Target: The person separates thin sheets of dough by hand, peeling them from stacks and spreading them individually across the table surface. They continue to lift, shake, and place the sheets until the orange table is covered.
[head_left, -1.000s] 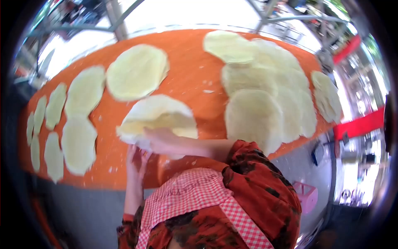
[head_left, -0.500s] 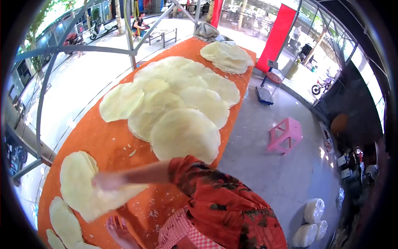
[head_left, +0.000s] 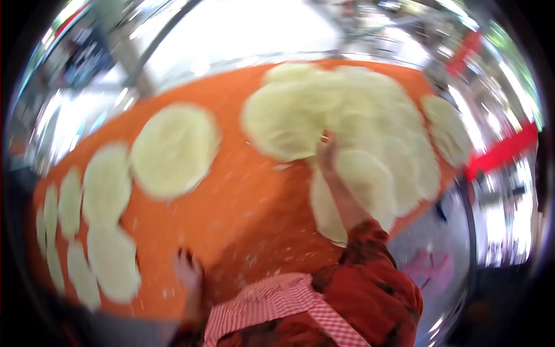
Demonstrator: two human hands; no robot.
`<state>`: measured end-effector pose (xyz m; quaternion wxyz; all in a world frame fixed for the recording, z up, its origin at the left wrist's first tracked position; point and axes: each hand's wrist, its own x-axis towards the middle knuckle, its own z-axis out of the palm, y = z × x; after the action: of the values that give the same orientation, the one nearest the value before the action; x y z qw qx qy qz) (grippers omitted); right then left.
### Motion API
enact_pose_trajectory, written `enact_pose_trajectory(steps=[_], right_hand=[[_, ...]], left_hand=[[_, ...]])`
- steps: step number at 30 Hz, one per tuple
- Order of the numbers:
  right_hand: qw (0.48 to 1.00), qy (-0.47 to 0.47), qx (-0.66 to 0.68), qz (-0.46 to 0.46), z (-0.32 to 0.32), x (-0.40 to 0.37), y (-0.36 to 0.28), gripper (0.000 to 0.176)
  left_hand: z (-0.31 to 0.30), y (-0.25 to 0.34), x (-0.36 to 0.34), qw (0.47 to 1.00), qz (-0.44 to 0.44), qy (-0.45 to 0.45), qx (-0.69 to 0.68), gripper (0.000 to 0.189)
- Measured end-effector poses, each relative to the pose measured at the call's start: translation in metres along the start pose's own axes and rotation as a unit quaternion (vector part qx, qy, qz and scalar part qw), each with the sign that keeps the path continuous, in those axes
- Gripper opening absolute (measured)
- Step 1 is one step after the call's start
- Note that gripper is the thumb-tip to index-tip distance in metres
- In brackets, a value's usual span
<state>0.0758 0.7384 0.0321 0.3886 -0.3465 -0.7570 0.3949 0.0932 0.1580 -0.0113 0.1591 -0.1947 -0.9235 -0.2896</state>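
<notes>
My right hand (head_left: pixel 326 152) reaches over the big spread of overlapping pale round sheets (head_left: pixel 370 110), at the left edge of the nearest sheet (head_left: pixel 361 188). Motion smears its fingers, so their grip cannot be made out. Low over the orange surface (head_left: pixel 231 214) is my left hand (head_left: pixel 188 269), blurred, with its fingers apart and nothing in them. A single large round sheet (head_left: pixel 175 151) lies flat to the left of the pile.
Several smaller-looking sheets (head_left: pixel 108 184) lie in rows at the table's left end. Another stack (head_left: pixel 447 130) is at the far right. A pink stool (head_left: pixel 429 270) stands on the floor to the right, and metal posts (head_left: pixel 124 52) rise behind the table.
The view has swung left. My right hand has let go of the sheet at the left and moved right to the big pile. My left hand shows more fully, away from the sheets.
</notes>
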Motion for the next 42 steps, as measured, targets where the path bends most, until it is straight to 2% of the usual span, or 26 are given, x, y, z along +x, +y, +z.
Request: enact_pose_trajectory(steps=[1,2,3,5,6,7,9,11,15,16,19,20,21,24,27,29,30,31,32,33,34,35,37,39,40,42], right_hand=[[0.996,-0.073,0.059,-0.008,0.024,-0.030,-0.020,0.032],[0.964,-0.197,0.156,0.084,0.054,-0.057,-0.037,0.029],[0.907,-0.297,0.241,0.177,0.083,-0.082,-0.053,0.026],[0.845,-0.352,0.303,0.266,0.141,-0.110,-0.088,0.028],[0.811,-0.370,0.329,0.312,0.166,-0.121,-0.100,0.029],[0.810,-0.352,0.332,0.331,0.188,-0.124,-0.108,0.031],[0.811,-0.309,0.337,0.366,0.232,-0.119,-0.122,0.035],[0.813,-0.312,0.310,0.382,0.261,-0.117,-0.136,0.036],[0.843,-0.285,0.223,0.398,0.279,-0.126,-0.171,0.043],[0.849,-0.259,0.281,0.365,0.294,-0.130,-0.158,0.042],[0.904,-0.238,0.238,0.264,0.333,-0.114,-0.131,0.047],[0.915,-0.257,0.247,0.190,0.330,-0.105,-0.151,0.046],[0.921,-0.273,0.254,0.115,0.319,-0.094,-0.183,0.046],[0.931,-0.328,0.122,-0.104,0.302,-0.066,-0.289,0.042],[0.869,-0.372,0.017,-0.325,0.251,-0.104,-0.406,0.038],[0.864,-0.375,-0.031,-0.333,0.206,-0.173,-0.452,0.030],[0.853,-0.364,-0.021,-0.375,0.196,-0.209,-0.450,0.019],[0.830,-0.359,-0.128,-0.408,0.167,-0.252,-0.468,0.016],[0.793,-0.350,-0.230,-0.443,0.137,-0.296,-0.487,0.014],[0.789,-0.391,-0.216,-0.422,0.137,-0.331,-0.470,0.015],[0.781,-0.438,-0.196,-0.400,0.142,-0.361,-0.442,0.016],[0.778,-0.465,-0.196,-0.374,0.141,-0.385,-0.418,0.020],[0.760,-0.529,-0.183,-0.330,0.143,-0.428,-0.371,0.028],[0.692,-0.594,-0.176,-0.371,0.149,-0.445,-0.332,0.039],[0.658,-0.617,-0.175,-0.394,0.154,-0.450,-0.316,0.045],[0.679,-0.599,-0.189,-0.380,0.171,-0.457,-0.288,0.053]], left_hand=[[-0.003,-0.001,0.002,0.998,0.005,-0.020,0.064,0.039],[-0.006,0.006,0.009,0.998,-0.009,-0.022,0.064,0.038],[-0.007,0.003,0.011,0.997,-0.024,-0.027,0.066,0.038],[-0.007,0.006,0.018,0.997,-0.038,-0.033,0.061,0.036],[-0.009,0.007,0.019,0.996,-0.043,-0.041,0.059,0.035],[-0.010,0.008,0.020,0.996,-0.045,-0.048,0.053,0.034],[-0.007,0.004,0.020,0.996,-0.036,-0.045,0.068,0.033],[-0.007,0.002,0.021,0.996,-0.043,-0.054,0.060,0.033],[-0.010,0.003,0.023,0.997,-0.039,-0.041,0.046,0.033],[-0.010,0.003,0.024,0.998,-0.040,-0.040,0.041,0.034],[-0.013,0.000,0.021,0.998,-0.036,-0.032,0.030,0.035],[-0.014,-0.002,0.021,0.999,-0.032,-0.027,0.029,0.036],[-0.014,-0.003,0.020,0.999,-0.027,-0.023,0.026,0.036],[-0.019,-0.008,0.015,0.999,-0.030,-0.013,-0.009,0.036],[-0.027,-0.017,0.010,0.995,-0.036,0.011,-0.093,0.036],[-0.021,-0.033,0.010,0.978,-0.022,0.014,-0.207,0.035],[-0.019,-0.042,0.007,0.950,-0.041,0.010,-0.310,0.040],[0.004,-0.066,-0.008,0.794,-0.239,-0.102,-0.550,0.044],[-0.027,-0.062,0.002,0.630,-0.310,-0.099,-0.705,0.046],[-0.072,-0.056,0.018,0.432,-0.375,-0.087,-0.816,0.051],[-0.107,-0.052,0.024,0.378,-0.320,-0.115,-0.861,0.059],[-0.128,-0.052,0.027,0.325,-0.265,-0.132,-0.898,0.067],[-0.136,-0.072,0.019,0.293,-0.317,-0.115,-0.895,0.073],[-0.133,-0.082,0.005,0.254,-0.332,-0.140,-0.898,0.076],[-0.130,-0.084,-0.002,0.270,-0.324,-0.136,-0.896,0.078],[-0.131,-0.087,0.000,0.295,-0.334,-0.122,-0.887,0.078]])
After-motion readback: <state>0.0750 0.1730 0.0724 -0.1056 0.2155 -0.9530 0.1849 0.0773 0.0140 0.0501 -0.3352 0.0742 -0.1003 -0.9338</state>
